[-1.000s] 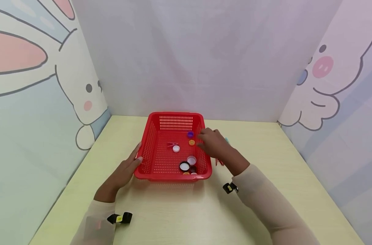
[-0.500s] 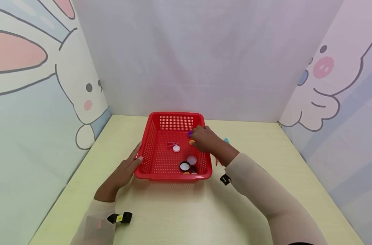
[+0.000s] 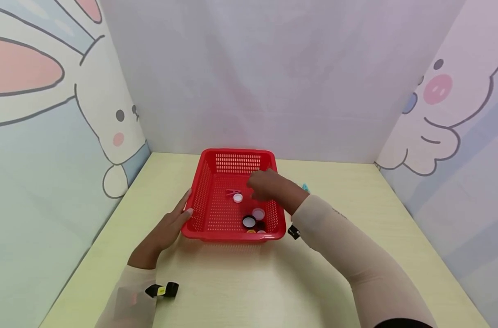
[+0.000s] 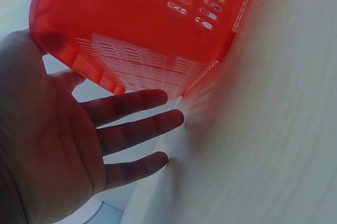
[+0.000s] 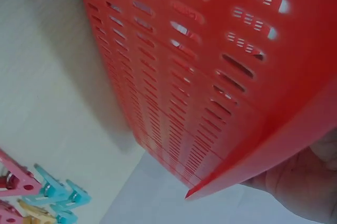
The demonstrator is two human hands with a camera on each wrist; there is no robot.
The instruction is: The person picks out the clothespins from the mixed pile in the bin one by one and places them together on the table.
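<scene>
My left hand (image 3: pixel 168 230) lies along the left rim of a red plastic basket (image 3: pixel 232 237), its thumb at the rim. In the left wrist view, the other fingers (image 4: pixel 142 132) are straight beside the basket wall. My right hand (image 3: pixel 269 186) reaches over the right rim into the basket, fingers pointing down to the left; I cannot tell whether they hold anything. Inside the basket lie a pink clothespin (image 3: pixel 232 192), a white bottle cap (image 3: pixel 238 198), a black-rimmed cap (image 3: pixel 249 222), a pale cap (image 3: pixel 258 214) and a few more caps near the front.
On the table right of the basket, several clothespins show in the right wrist view, among them a pink one (image 5: pixel 18 177) and a teal one (image 5: pixel 78 195). A grey-white wall (image 3: pixel 253 91) stands behind, and printed side panels flank the table.
My right hand has moved left from the basket's right rim to inside it, now covering the purple and orange caps. The left hand has stayed at the left rim.
</scene>
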